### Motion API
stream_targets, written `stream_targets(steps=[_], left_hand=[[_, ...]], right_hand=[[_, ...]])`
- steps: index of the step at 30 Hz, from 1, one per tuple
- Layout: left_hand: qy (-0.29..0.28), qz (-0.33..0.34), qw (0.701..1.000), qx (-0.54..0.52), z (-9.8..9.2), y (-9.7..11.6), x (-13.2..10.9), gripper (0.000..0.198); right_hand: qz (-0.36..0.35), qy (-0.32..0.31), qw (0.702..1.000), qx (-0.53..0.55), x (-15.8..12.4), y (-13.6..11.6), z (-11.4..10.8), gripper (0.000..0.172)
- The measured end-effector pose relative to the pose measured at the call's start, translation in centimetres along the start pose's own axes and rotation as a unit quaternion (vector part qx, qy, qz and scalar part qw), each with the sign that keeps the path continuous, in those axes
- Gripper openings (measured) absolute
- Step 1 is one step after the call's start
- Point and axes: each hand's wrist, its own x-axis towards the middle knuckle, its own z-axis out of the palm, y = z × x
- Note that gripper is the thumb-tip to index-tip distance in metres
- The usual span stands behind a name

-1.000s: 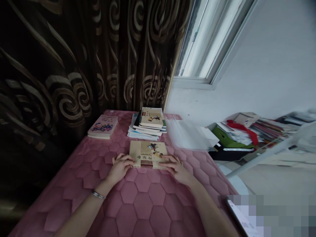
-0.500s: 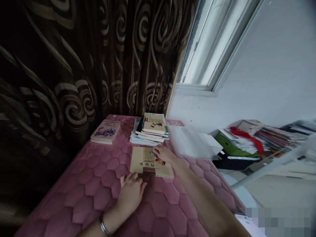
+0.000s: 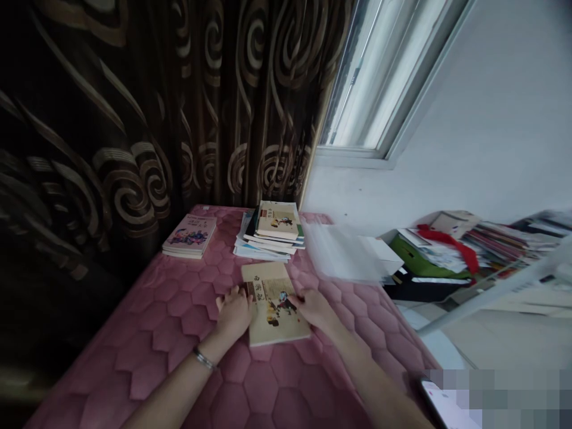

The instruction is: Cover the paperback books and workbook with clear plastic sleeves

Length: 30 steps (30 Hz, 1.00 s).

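Note:
A cream-covered book [image 3: 263, 326] with dark Chinese characters and a small painted figure lies on the pink quilted surface in front of me. My left hand [image 3: 235, 312], a metal bracelet on its wrist, grips the book's left edge with curled fingers. On the opposite side, my right hand [image 3: 314, 307] has its thumb and fingers closed on the right edge. Behind the book stands a stack of books [image 3: 277, 221], topped by a similar cream one. Farther left sit pink-covered books [image 3: 190, 235].
Clear plastic sheeting or a sleeve [image 3: 339, 253] lies right of the stack. Beyond it is a dark box [image 3: 424, 288] with a green folder and papers. A patterned curtain [image 3: 201, 119] hangs behind; a phone [image 3: 447, 405] is at lower right.
The book has been turned, so its title now faces the upper left instead of lying along the near side. My left hand moved to its left edge, my right hand to its right edge.

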Motion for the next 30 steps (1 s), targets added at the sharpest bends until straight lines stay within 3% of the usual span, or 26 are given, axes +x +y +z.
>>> stream_targets(steps=[4, 12, 18, 24, 30], left_hand=[[0.004, -0.013, 1.000, -0.013, 0.7, 0.2, 1.6, 0.036], [-0.035, -0.019, 0.997, -0.065, 0.3, 0.1, 2.3, 0.035], [-0.061, -0.081, 0.979, -0.178, 0.6, 0.3, 3.1, 0.030], [-0.101, -0.127, 0.908, -0.387, 0.7, -0.6, 5.0, 0.028], [-0.112, -0.116, 0.824, -0.543, 1.6, -0.6, 3.4, 0.048]], right_hand=[[0.029, 0.044, 0.998, 0.040, -1.2, -0.6, 0.7, 0.034], [0.051, 0.046, 0.996, 0.064, -1.5, -1.1, 0.7, 0.034], [0.064, 0.064, 0.992, 0.087, -1.7, -1.2, 0.9, 0.034], [0.058, 0.078, 0.990, 0.099, -1.5, -0.7, 1.5, 0.038], [0.064, 0.064, 0.988, 0.125, -1.4, -0.3, 1.8, 0.036]])
